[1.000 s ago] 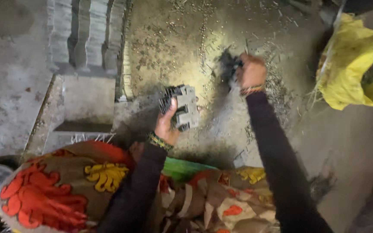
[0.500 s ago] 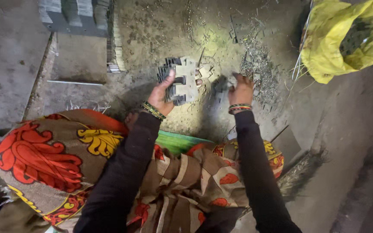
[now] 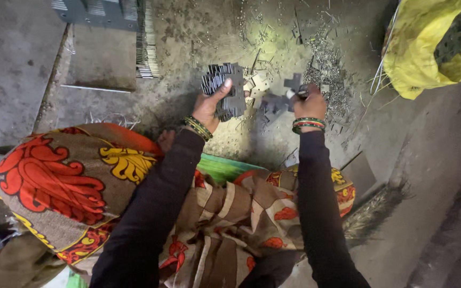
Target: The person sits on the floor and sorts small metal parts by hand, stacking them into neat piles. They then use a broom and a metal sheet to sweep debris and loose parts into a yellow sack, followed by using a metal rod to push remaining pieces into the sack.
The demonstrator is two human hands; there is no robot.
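My left hand (image 3: 209,106) grips a fanned stack of thin grey E-shaped metal plates (image 3: 225,88), held upright over the concrete floor. My right hand (image 3: 308,104) is closed on one or two loose flat plates (image 3: 284,98) of the same kind, held just to the right of the stack and apart from it. Both wrists wear coloured bangles and both arms are in dark sleeves. My knees, covered in patterned red, yellow and brown cloth (image 3: 81,181), fill the lower part of the view.
A scatter of small metal scraps (image 3: 326,69) lies on the floor beyond my right hand. Neat rows of stacked plates (image 3: 145,42) and a grey block (image 3: 102,10) sit at the upper left. A yellow sack (image 3: 433,42) stands at the upper right.
My right hand has come back from the scrap pile at the far right toward the stack, bringing loose plates with it. The view has tilted down and nearer.
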